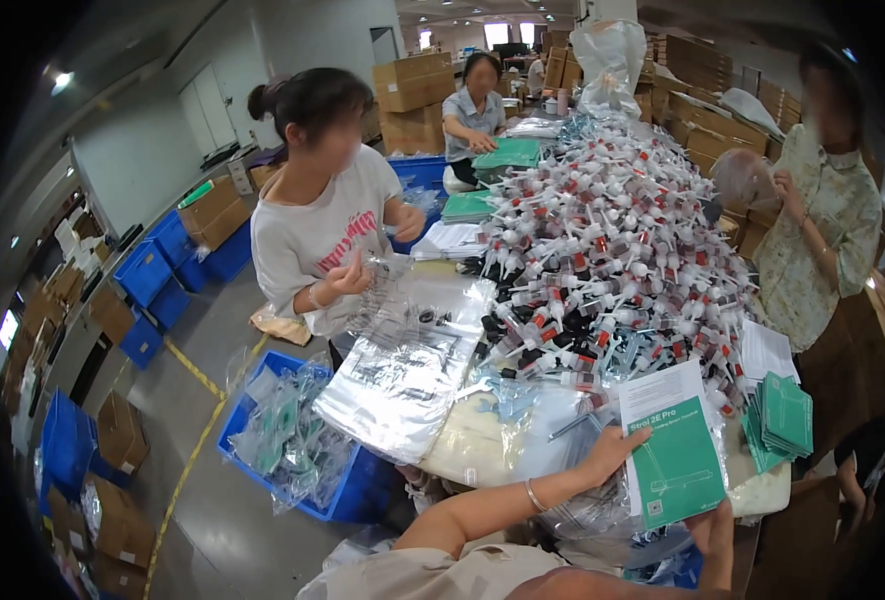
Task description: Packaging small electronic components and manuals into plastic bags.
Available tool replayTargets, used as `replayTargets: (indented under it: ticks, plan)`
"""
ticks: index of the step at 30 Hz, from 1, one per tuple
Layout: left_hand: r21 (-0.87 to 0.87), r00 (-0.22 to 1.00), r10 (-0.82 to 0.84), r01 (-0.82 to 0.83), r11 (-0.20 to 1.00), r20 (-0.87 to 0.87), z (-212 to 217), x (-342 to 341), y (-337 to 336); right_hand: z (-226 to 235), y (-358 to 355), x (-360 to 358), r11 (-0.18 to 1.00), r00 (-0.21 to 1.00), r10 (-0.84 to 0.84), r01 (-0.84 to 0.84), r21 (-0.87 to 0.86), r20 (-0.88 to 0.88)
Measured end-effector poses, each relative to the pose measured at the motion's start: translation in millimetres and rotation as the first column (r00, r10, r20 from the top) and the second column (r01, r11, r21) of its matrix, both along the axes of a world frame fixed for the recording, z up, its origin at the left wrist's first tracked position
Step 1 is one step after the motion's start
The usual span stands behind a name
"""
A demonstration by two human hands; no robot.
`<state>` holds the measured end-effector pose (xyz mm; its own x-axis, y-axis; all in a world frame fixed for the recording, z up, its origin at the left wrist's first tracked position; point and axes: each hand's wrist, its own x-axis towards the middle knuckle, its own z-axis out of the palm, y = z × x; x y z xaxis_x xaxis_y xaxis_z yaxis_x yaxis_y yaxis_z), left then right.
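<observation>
My left hand [611, 455] grips the left edge of a green booklet [681, 470], its thumb on the cover. My right hand [711, 530] holds the booklet's lower right corner, with most fingers hidden behind it. A white printed sheet [663, 388] shows behind the booklet and sticks out above and to its left. Clear plastic bags [588, 515] lie beneath my hands. Just beyond stands a big heap of small white-capped bottles [603, 260] with red, clear and black parts. Right of my hands are a stack of green booklets [788, 415] and white sheets [766, 345].
Across the table's left side lie flat clear bags [403, 375]. A person in a white shirt [328, 215] handles a bag there; two others stand around the heap. A blue bin [338, 490] of bagged parts sits on the floor. Cardboard boxes [413, 85] stand behind.
</observation>
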<state>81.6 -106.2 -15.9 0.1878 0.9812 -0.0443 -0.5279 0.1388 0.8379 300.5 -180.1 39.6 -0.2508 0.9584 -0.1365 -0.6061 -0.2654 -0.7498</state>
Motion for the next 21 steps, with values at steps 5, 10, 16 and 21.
replayTargets:
  ticks: [5,10,16,21]
  plan:
    - [0.272,0.926,0.15,-0.054,0.961,-0.347,-3.0,6.1,-8.1,-62.4,-8.3,7.2,0.967,0.812,-0.254,0.199,0.16,0.525]
    - [0.093,0.89,-0.051,0.105,0.99,-0.453,26.1,-3.4,-15.8,-37.0,-0.2,20.0,0.954,0.651,-0.299,0.179,0.242,0.697]
    - [0.064,0.931,-0.172,0.203,0.977,-0.323,24.1,14.5,-22.2,-24.5,-10.2,23.4,0.912,0.749,-0.405,0.377,0.165,0.524]
    - [0.194,0.837,-0.152,0.292,0.937,-0.525,26.8,8.1,-23.4,1.7,-38.1,87.4,0.831,0.602,-0.548,0.474,0.292,0.58]
